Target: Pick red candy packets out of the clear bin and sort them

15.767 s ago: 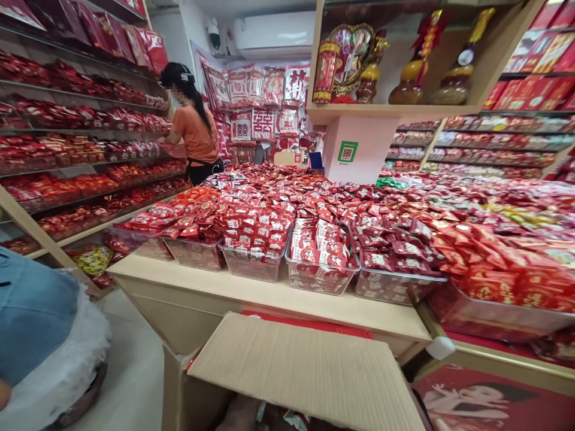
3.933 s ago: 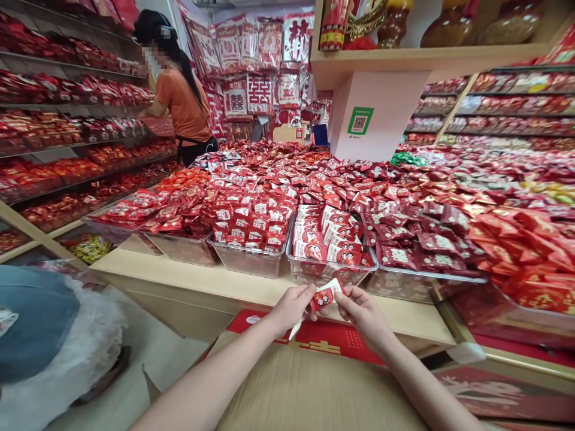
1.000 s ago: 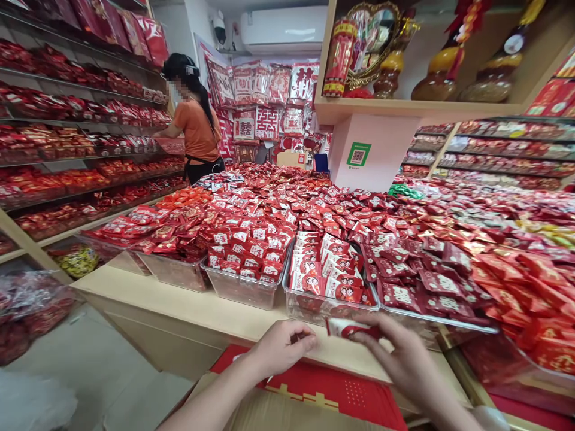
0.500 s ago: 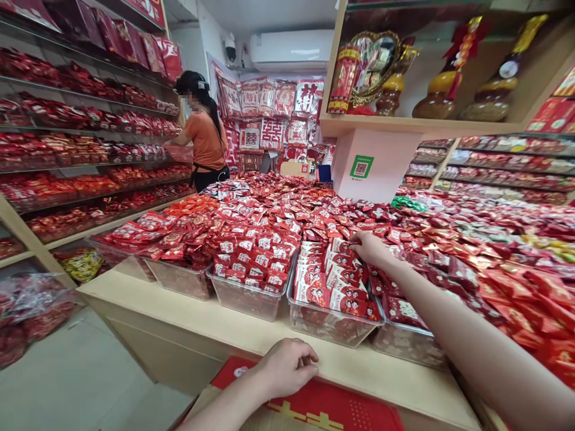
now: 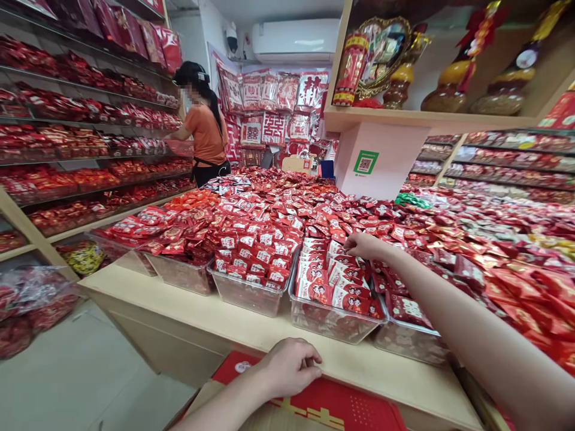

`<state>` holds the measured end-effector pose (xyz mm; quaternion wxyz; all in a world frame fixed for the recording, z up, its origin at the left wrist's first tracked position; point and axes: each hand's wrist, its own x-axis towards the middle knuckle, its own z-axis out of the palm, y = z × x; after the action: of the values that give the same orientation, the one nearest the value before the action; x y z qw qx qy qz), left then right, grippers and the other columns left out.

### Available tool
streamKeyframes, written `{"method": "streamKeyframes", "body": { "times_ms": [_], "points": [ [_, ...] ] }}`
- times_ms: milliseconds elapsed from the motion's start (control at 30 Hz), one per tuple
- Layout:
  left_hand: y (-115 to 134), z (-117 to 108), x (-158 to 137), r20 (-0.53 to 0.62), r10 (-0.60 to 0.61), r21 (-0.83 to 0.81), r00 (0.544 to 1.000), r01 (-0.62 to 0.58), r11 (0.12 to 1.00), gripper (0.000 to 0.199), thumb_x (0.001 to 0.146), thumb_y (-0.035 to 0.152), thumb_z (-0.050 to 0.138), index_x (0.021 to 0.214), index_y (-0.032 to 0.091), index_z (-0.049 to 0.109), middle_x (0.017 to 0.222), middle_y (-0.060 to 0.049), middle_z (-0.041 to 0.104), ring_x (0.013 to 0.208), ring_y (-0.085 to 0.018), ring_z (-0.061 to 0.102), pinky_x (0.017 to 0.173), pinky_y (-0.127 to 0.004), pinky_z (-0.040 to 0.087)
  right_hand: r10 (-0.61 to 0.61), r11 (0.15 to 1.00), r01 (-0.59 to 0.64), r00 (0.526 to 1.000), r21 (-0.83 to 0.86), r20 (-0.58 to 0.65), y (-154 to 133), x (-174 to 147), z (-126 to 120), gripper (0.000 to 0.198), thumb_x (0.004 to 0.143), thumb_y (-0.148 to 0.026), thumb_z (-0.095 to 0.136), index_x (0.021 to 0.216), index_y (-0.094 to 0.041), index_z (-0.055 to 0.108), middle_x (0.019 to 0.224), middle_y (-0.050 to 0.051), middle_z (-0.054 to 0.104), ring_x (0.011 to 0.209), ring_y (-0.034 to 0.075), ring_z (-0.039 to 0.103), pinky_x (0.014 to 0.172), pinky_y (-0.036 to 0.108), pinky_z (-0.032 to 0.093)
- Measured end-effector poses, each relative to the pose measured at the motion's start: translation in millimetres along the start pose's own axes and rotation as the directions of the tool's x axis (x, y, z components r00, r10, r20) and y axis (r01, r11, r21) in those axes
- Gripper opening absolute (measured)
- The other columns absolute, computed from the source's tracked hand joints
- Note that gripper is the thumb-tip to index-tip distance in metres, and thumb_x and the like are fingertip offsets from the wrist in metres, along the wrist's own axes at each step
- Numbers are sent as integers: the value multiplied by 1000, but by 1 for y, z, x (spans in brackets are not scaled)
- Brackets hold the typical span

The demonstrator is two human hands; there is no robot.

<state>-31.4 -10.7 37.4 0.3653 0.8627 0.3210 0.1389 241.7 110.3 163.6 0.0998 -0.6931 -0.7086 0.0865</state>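
A clear plastic tray [image 5: 335, 320] holds upright red-and-white packets [image 5: 321, 281] in two rows, printed with small cartoon figures. At the far end of its right row is my right hand [image 5: 366, 246], reaching in from the right. Its fingers are bent together onto a packet there, and the fingertips are partly hidden. Nearer to me, my left hand [image 5: 291, 366] hovers or rests at the counter's front edge, in front of this tray. Its fingers curl loosely inward with nothing visible in them. Left of the tray stands another clear tray [image 5: 247, 298] of red packets.
Red packets are heaped across the counter [image 5: 179, 299]. A red box [image 5: 341, 404] sits below its front edge. At the back left, a person [image 5: 204, 129] in orange faces the shelves [image 5: 76, 158]. A wooden cabinet [image 5: 404, 123] with gourd-shaped bottles overhangs the right side.
My right hand has shifted slightly left and stays at the same row of packets. The left hand keeps nearly the same place. The view has tilted a little.
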Motion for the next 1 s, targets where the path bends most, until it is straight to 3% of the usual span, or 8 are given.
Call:
{"method": "streamKeyframes", "body": {
  "times_ms": [200,333,633,800,900,1000],
  "points": [
    [-3,1,1,14,-8,10,1000,8,1000,27,72,34,50,91,21,64,81,-3,63,67,-12,55,62,-19,41,1,1000,-4,991,21,132,0,9,-4,20,56,-7,54,69,-18,65,71,1,67,67,15,58,56,22,41],
    [-2,1,0,13,-4,14,1000,4,1000,26,72,33,50,90,21,64,80,-2,63,67,-11,55,62,-19,41,-4,1000,0,989,31,150,-1,13,-3,23,57,-7,53,74,-16,65,74,1,67,69,15,58,57,21,42],
    [0,1,1,16,0,19,1000,0,1000,26,72,32,50,90,20,65,80,-4,63,69,-13,56,64,-21,41,-8,1000,8,1000,1,18,-8,0,-3,42,59,-1,46,95,-13,62,96,8,65,86,17,59,69,22,43],
    [2,1,-2,16,-11,6,1000,11,1000,26,72,32,50,90,20,65,82,-4,63,70,-14,56,65,-22,41,-5,1000,3,994,-21,-114,-8,-13,-11,36,64,-4,43,92,-13,63,95,10,65,89,21,58,75,27,42],
    [2,1,-2,1,-9,-29,1000,9,1000,27,73,32,49,90,19,65,82,-5,63,69,-13,55,65,-22,40,-8,1000,5,979,-16,-205,-17,-31,-14,29,70,-10,43,91,-12,63,93,11,66,87,22,58,76,29,42],
    [5,1,1,-43,-56,-172,998,47,984,28,74,34,49,90,17,64,83,-5,62,70,-13,54,65,-23,39,-42,996,64,947,61,-319,-41,-72,-4,25,77,-20,42,93,-15,61,93,8,65,85,18,58,76,27,42]
  ]
}}
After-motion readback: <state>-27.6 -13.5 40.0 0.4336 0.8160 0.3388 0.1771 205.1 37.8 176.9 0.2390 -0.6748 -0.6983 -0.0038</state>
